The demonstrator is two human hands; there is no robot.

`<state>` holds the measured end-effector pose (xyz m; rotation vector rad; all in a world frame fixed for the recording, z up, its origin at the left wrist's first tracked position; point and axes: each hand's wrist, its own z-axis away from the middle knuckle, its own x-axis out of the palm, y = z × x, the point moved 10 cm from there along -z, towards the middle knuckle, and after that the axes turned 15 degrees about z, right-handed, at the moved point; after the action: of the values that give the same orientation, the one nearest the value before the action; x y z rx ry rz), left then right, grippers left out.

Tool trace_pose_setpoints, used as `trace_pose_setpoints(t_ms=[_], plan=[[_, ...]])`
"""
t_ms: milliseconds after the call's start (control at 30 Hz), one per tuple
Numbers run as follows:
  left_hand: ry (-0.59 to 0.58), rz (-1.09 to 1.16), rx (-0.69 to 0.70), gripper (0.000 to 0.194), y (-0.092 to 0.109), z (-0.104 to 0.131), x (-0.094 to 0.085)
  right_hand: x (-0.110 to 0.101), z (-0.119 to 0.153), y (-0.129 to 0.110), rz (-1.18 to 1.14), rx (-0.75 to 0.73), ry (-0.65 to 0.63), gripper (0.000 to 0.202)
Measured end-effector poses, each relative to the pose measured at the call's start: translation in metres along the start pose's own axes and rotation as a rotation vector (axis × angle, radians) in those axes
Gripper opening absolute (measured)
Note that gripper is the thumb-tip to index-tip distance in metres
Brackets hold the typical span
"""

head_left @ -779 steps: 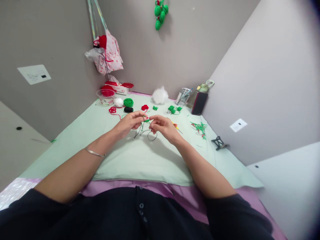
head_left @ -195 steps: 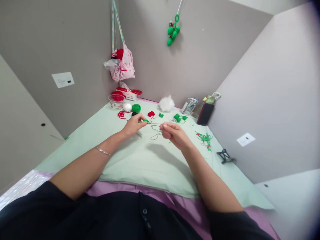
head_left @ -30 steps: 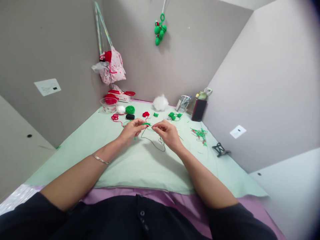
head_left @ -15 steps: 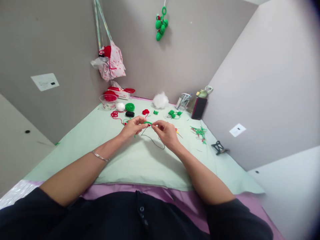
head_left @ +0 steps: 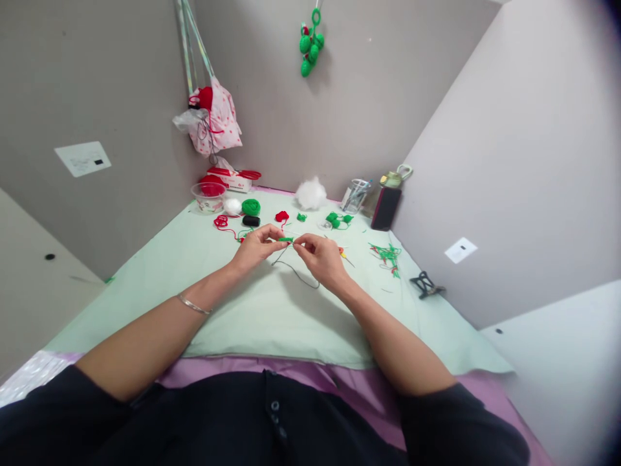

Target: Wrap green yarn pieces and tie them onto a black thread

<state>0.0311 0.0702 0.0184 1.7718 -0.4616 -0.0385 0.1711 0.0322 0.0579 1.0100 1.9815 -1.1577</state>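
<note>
A small green crocheted piece point(head_left: 286, 239) is pinched between the thumb and fingers of my left hand point(head_left: 259, 248) above the table. My right hand point(head_left: 321, 259) is closed in a pinch at the piece's right end; whatever sits between its fingertips is too small to make out. A dark thread point(head_left: 295, 273) hangs from the piece and loops down toward my right hand. Behind my left hand, red and green yarn strands lie partly hidden. Just past my right hand, a yellow-and-orange handled tool point(head_left: 343, 253) lies partly covered.
Along the back stand a clear tub point(head_left: 208, 197), a green yarn ball point(head_left: 251, 207), a black spool point(head_left: 251, 221), white stuffing point(head_left: 311, 194), a pen cup point(head_left: 356, 197) and a phone point(head_left: 386, 208). Yarn scraps point(head_left: 387, 255) and a black claw clip point(head_left: 425, 285) lie at right.
Both hands keep nearly the same place and pinch. The green piece has turned slightly between my fingers, and the red bit beneath it shows less. The view has shifted a little.
</note>
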Motion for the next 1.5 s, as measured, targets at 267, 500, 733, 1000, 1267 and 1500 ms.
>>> trace_pose_setpoints(t_ms=[267, 500, 733, 1000, 1267, 1500], plan=[[0.067, -0.222, 0.203, 0.017, 0.017, 0.009, 0.002, 0.004, 0.002, -0.002, -0.004, -0.01, 0.04, 0.014], [0.054, -0.312, 0.422, 0.008, 0.03, 0.016, 0.004, 0.014, -0.002, 0.005, -0.264, 0.05, -0.023, 0.016], [-0.023, -0.419, 0.584, 0.006, 0.043, 0.028, 0.018, 0.03, -0.001, 0.01, -0.584, 0.178, -0.157, 0.034], [0.093, -0.158, 0.321, 0.011, 0.029, 0.012, -0.002, 0.005, -0.016, 0.031, -0.256, 0.019, -0.172, 0.033], [0.002, 0.154, 0.082, 0.023, 0.01, 0.0, 0.001, 0.027, -0.018, 0.096, 0.731, -0.048, -0.375, 0.037], [0.012, 0.244, -0.002, 0.026, 0.002, -0.002, -0.002, 0.028, -0.014, 0.09, 0.713, -0.113, -0.441, 0.02]])
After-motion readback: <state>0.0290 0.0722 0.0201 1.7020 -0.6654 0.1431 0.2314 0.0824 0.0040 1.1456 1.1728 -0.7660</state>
